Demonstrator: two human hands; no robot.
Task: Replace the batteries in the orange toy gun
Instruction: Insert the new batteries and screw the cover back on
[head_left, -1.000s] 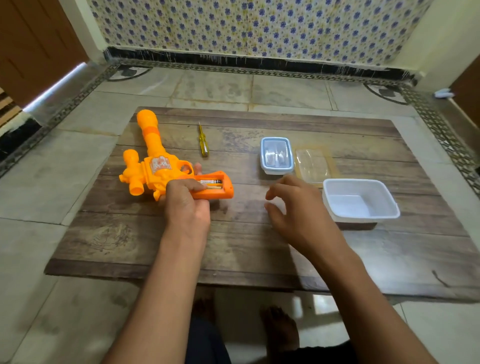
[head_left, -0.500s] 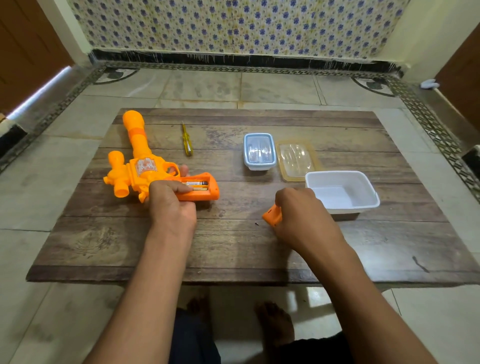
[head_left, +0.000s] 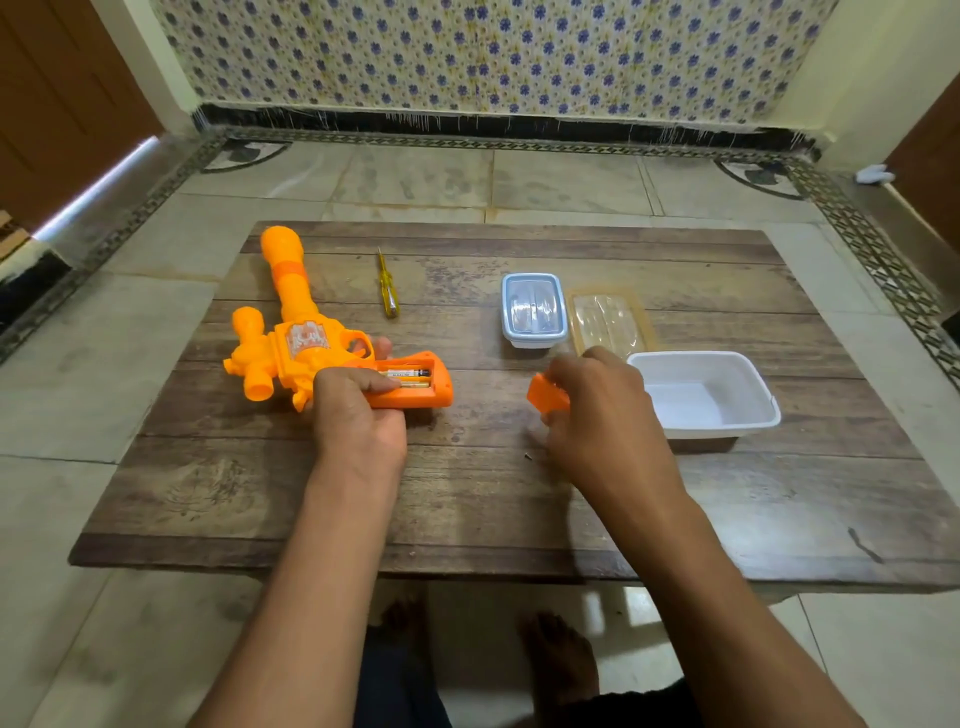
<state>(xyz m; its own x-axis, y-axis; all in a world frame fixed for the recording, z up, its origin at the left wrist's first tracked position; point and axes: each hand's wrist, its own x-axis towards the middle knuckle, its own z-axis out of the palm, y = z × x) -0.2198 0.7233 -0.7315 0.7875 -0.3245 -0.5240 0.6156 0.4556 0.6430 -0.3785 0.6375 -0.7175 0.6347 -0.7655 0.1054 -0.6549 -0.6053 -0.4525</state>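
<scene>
**Counter holdings: orange toy gun with open battery bay, and accessories**

We list one orange toy gun (head_left: 306, 343), lying flat on the left half of the wooden counter (head_left: 519, 499), barrel pointing away from us, grip pointing right. The grip's battery compartment stands uncovered; two batteries (head_left: 408, 378) lie side by side inside it.

We record the left hand (head_left: 358, 415) curled over the gun where body meets grip, thumb on the compartment's near edge, one fingertip showing past the trigger guard; it holds the gun down on the counter.

We record the right hand (head_left: 602, 410) near the counter's middle, well apart from the gun, fingers curled round a small orange battery cover (head_left: 545, 395), which juts out on the hand's left side.

Further items:
- One yellow-handled screwdriver (head_left: 387, 286), lying on the counter beyond the gun's grip, to the right of the barrel.
- One small screw (head_left: 528, 457), on the counter just beside the right hand.
- One lidded blue-rimmed container (head_left: 533, 309), right of centre; contents unclear.
- One clear lid (head_left: 608, 319), flat, just beside that container on its right.
- One open white tub (head_left: 706, 395), nearest the right hand.
</scene>
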